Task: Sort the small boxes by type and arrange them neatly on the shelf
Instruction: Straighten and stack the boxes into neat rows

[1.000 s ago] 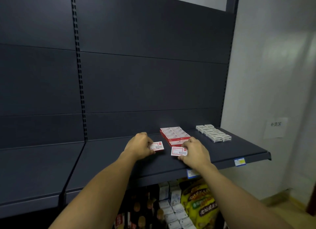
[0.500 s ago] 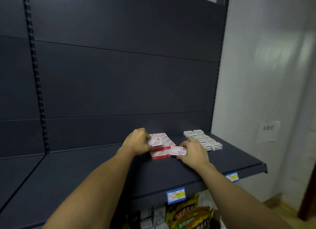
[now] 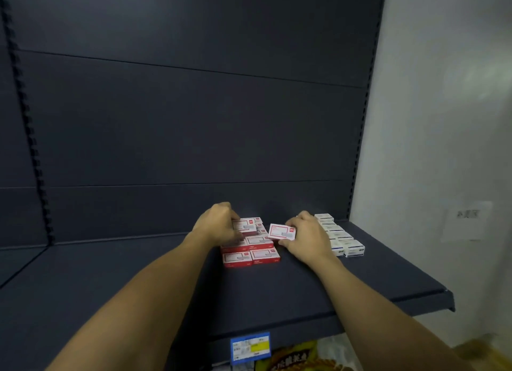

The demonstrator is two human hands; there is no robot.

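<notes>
A block of red-and-white small boxes lies on the dark shelf, two across and stacked. My left hand holds one red-and-white box on top of the block's rear part. My right hand pinches another red-and-white box, tilted up, just right of the block. To the right runs a double row of white boxes with blue print, partly hidden behind my right hand.
The shelf's back panel rises dark behind the boxes. A white wall with a paper note closes the right side. A blue-yellow price tag sits on the front edge, with yellow packets below.
Both hands carried their boxes back from the shelf front to the red block. The left box now sits atop the block; the right box is raised beside it. The camera moved closer.
</notes>
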